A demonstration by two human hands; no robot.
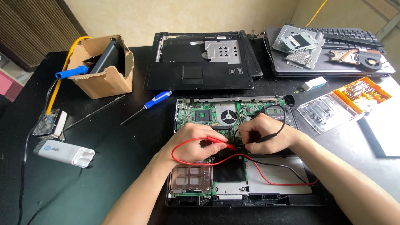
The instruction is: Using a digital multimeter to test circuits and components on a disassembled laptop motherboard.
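An opened laptop base [233, 189] lies in front of me with its green circuit board [200, 114] and round fan [227, 114] exposed. My left hand [191, 143] holds a red test probe [221, 141], its tip down on the board. My right hand [268, 135] holds a black test probe [266, 137] close beside it. The red lead [183, 160] loops under my left hand and runs right. A grey multimeter [277, 112] sits on the laptop's right side, behind my right hand.
A blue-handled screwdriver [156, 100] and a thin rod lie left of the laptop. A cardboard box [102, 68] stands at back left, a white case [66, 152] at left. Laptop shells [200, 62], a keyboard, metal brackets [298, 46], and an orange bit set [362, 91] fill the back and right.
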